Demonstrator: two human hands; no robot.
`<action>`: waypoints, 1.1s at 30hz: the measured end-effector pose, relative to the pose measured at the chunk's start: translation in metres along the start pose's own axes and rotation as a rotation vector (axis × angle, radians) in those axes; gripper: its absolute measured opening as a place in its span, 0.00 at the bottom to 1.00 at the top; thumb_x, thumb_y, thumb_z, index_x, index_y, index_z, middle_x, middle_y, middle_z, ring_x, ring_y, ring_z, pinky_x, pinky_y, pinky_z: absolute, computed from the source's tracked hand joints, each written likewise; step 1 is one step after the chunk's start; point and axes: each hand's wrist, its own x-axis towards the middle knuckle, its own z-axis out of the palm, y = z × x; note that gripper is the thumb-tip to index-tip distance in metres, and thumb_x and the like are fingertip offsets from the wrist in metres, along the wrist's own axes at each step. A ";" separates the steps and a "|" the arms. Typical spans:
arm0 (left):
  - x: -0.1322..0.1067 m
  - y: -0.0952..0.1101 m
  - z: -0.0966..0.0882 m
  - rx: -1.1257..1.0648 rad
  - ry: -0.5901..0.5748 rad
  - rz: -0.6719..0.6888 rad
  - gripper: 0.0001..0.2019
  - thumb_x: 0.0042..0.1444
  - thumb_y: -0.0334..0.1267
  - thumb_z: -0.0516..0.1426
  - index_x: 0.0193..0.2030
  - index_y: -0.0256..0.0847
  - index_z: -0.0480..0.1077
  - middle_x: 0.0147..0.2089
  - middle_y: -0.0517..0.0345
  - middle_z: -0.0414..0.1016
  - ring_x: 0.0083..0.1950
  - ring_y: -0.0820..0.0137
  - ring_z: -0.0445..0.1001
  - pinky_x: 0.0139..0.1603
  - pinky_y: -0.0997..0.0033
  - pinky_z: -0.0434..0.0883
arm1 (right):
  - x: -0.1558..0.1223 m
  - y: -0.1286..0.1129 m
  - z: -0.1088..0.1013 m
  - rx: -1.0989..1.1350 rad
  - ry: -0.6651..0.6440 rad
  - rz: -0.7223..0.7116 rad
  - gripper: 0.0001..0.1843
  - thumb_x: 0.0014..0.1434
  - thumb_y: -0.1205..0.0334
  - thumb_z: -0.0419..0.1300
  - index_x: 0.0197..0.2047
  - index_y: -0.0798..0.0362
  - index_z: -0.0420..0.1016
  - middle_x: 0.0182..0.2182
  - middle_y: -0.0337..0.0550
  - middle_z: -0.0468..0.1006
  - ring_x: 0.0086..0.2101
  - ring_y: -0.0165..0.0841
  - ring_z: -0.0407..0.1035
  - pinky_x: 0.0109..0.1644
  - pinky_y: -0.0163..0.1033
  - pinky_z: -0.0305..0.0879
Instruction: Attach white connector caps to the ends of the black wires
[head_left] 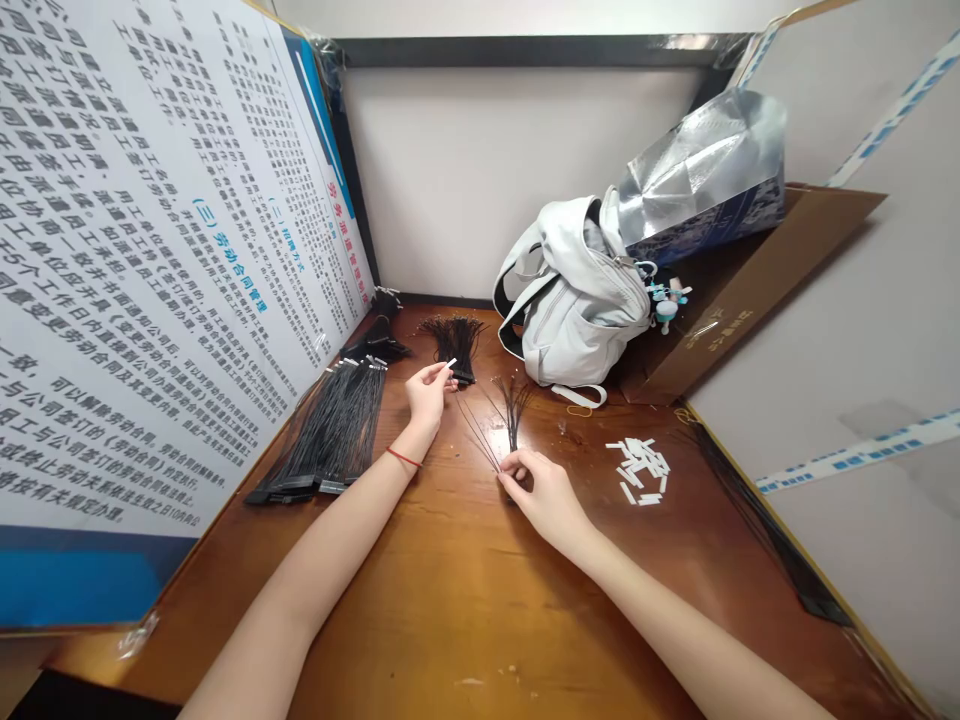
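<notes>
My left hand (427, 395) pinches a small white strip (451, 364) between its fingertips, in front of a bundle of thin black wires. My right hand (544, 490) is closed at the fingertips on a few thin black wires (474, 430), whose loose ends fan up and away to the left. Right behind those fingers lies a small bunch of black wires (513, 405). Off to the right is a loose pile of small white strips (639, 468).
Many black wires with white tips (341, 420) lie at the left, with darker bundles (379, 330) behind. Another wire bundle (457, 345) lies at the back. A white backpack (574, 300) and a brown paper bag (750, 300) stand back right. Printed panel (187, 250) walls the left.
</notes>
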 end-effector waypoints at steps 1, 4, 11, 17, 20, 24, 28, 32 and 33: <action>0.000 0.000 0.000 -0.002 0.009 0.007 0.15 0.38 0.38 0.66 0.32 0.32 0.71 0.27 0.54 0.74 0.24 0.74 0.71 0.33 0.68 0.71 | -0.001 0.001 -0.001 0.013 -0.005 -0.010 0.03 0.51 0.65 0.55 0.28 0.50 0.69 0.26 0.39 0.73 0.28 0.33 0.68 0.33 0.36 0.62; 0.000 0.000 -0.001 -0.011 0.035 0.025 0.14 0.39 0.38 0.65 0.32 0.32 0.71 0.28 0.54 0.74 0.24 0.75 0.71 0.32 0.70 0.70 | 0.001 0.005 -0.005 0.064 -0.064 -0.009 0.05 0.53 0.65 0.54 0.31 0.50 0.71 0.29 0.40 0.74 0.30 0.32 0.68 0.35 0.36 0.62; 0.003 -0.002 -0.001 -0.004 0.045 0.029 0.14 0.39 0.37 0.65 0.32 0.32 0.71 0.29 0.54 0.74 0.24 0.76 0.70 0.30 0.72 0.69 | 0.004 0.003 -0.013 0.072 -0.133 0.017 0.10 0.50 0.69 0.54 0.36 0.50 0.72 0.30 0.40 0.74 0.32 0.32 0.68 0.38 0.37 0.62; 0.005 -0.003 0.000 -0.010 0.050 0.027 0.12 0.40 0.34 0.63 0.33 0.31 0.71 0.27 0.55 0.74 0.23 0.76 0.71 0.28 0.75 0.69 | 0.006 0.002 -0.012 0.077 -0.149 0.053 0.14 0.47 0.71 0.54 0.38 0.51 0.72 0.31 0.39 0.73 0.34 0.32 0.68 0.39 0.36 0.62; 0.004 -0.002 0.000 -0.015 0.047 0.026 0.11 0.41 0.33 0.62 0.33 0.31 0.71 0.27 0.56 0.73 0.23 0.76 0.71 0.28 0.75 0.70 | 0.007 0.001 -0.011 0.060 -0.125 0.065 0.15 0.46 0.72 0.53 0.38 0.51 0.72 0.32 0.38 0.72 0.33 0.30 0.68 0.39 0.35 0.62; 0.004 -0.002 0.000 -0.006 0.037 0.032 0.12 0.41 0.34 0.63 0.33 0.31 0.71 0.27 0.55 0.73 0.23 0.76 0.71 0.28 0.74 0.70 | 0.006 -0.003 -0.005 0.020 -0.037 0.115 0.15 0.43 0.73 0.54 0.35 0.51 0.71 0.34 0.38 0.70 0.31 0.28 0.68 0.36 0.33 0.62; 0.004 -0.003 -0.001 -0.001 0.035 0.039 0.12 0.40 0.35 0.63 0.33 0.31 0.71 0.26 0.56 0.73 0.23 0.76 0.71 0.27 0.74 0.70 | 0.008 -0.004 -0.002 -0.039 0.013 0.131 0.09 0.45 0.71 0.55 0.32 0.52 0.70 0.35 0.38 0.69 0.26 0.26 0.68 0.32 0.32 0.61; 0.004 -0.003 -0.001 -0.001 0.018 0.041 0.12 0.41 0.34 0.62 0.33 0.30 0.71 0.25 0.56 0.73 0.22 0.76 0.70 0.26 0.75 0.69 | 0.020 -0.001 -0.002 -0.158 0.003 0.128 0.03 0.50 0.68 0.56 0.29 0.52 0.70 0.30 0.37 0.70 0.23 0.26 0.65 0.31 0.32 0.59; 0.004 -0.003 -0.001 0.000 0.017 0.042 0.12 0.41 0.34 0.62 0.33 0.30 0.71 0.25 0.56 0.73 0.22 0.76 0.70 0.26 0.75 0.69 | 0.026 -0.001 -0.003 -0.210 -0.014 0.149 0.02 0.51 0.67 0.57 0.28 0.52 0.71 0.27 0.36 0.71 0.23 0.27 0.65 0.31 0.32 0.58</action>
